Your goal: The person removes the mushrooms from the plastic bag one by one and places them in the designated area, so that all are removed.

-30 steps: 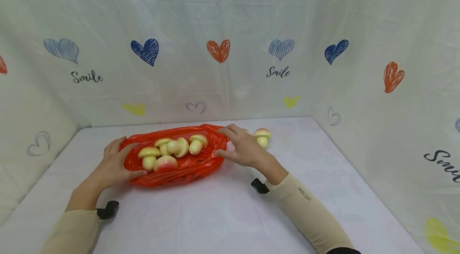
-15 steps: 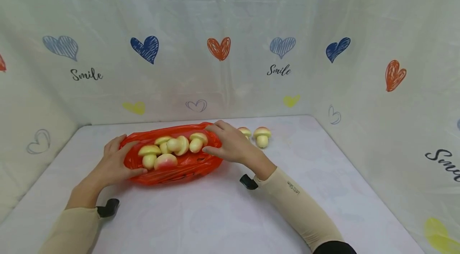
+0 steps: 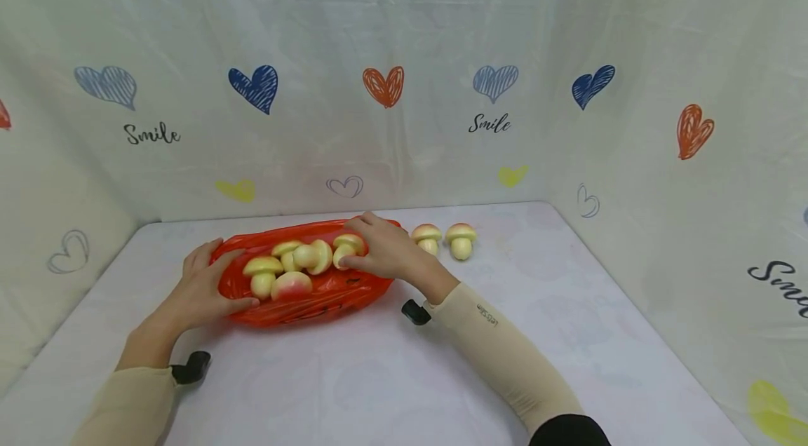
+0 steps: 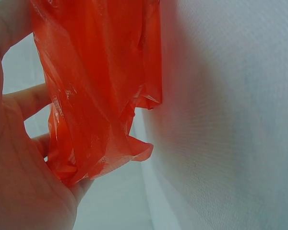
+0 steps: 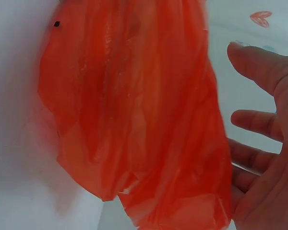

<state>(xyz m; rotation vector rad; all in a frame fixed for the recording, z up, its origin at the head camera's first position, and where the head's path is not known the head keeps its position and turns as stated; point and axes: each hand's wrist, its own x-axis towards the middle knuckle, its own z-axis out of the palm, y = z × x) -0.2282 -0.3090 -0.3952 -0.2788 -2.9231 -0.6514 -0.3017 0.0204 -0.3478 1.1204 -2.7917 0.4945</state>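
Observation:
A red plastic bag lies spread wide on the table, with several yellow toy mushrooms with pinkish caps inside it. My left hand holds the bag's left end, thumb at the front rim and fingers toward the back. In the left wrist view, the crumpled bag side lies against those fingers. My right hand reaches over the bag's right end, its thumb close to the rightmost mushroom inside. The right wrist view shows that thumb and the fingers spread apart; nothing is visible between them.
Two more toy mushrooms, one just behind my right wrist and another farther right, stand on the white-covered table. A white curtain printed with hearts surrounds the table's back and sides.
My right hand has moved left over the bag's right end, toward the rightmost mushroom inside. This uncovers the nearer of the two mushrooms outside. My left hand stays in place.

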